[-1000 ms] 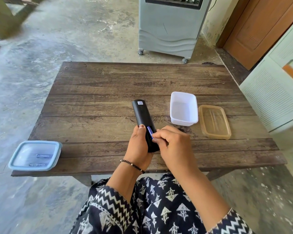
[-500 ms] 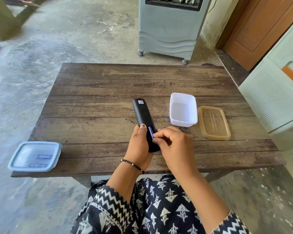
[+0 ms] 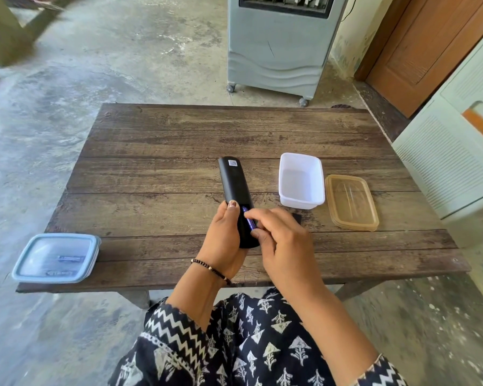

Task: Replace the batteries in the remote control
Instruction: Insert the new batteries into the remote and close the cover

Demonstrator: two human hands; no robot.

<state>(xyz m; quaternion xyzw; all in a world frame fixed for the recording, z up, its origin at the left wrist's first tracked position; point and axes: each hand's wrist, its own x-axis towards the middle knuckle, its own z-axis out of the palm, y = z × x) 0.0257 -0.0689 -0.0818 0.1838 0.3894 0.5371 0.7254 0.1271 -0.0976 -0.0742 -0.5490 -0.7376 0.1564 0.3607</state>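
The black remote control point(image 3: 234, 181) lies face down on the wooden table point(image 3: 162, 151), its near end in my left hand point(image 3: 224, 238), thumb on its back. A blue battery point(image 3: 248, 220) sits in the open compartment at that end. My right hand point(image 3: 283, 240) pinches this battery between thumb and forefinger. A dark piece, perhaps the battery cover point(image 3: 297, 217), peeks out on the table behind my right hand. At the table's front left corner a closed blue-lidded container point(image 3: 57, 258) holds batteries.
An open white container point(image 3: 301, 180) stands right of the remote, with its amber lid point(image 3: 351, 201) beside it. A grey air cooler on wheels point(image 3: 279, 43) stands behind the table. A wooden door and a pale louvred cabinet are on the right.
My right hand's fingers have shifted lower along the battery in the compartment. The left hand and remote have stayed where they were.
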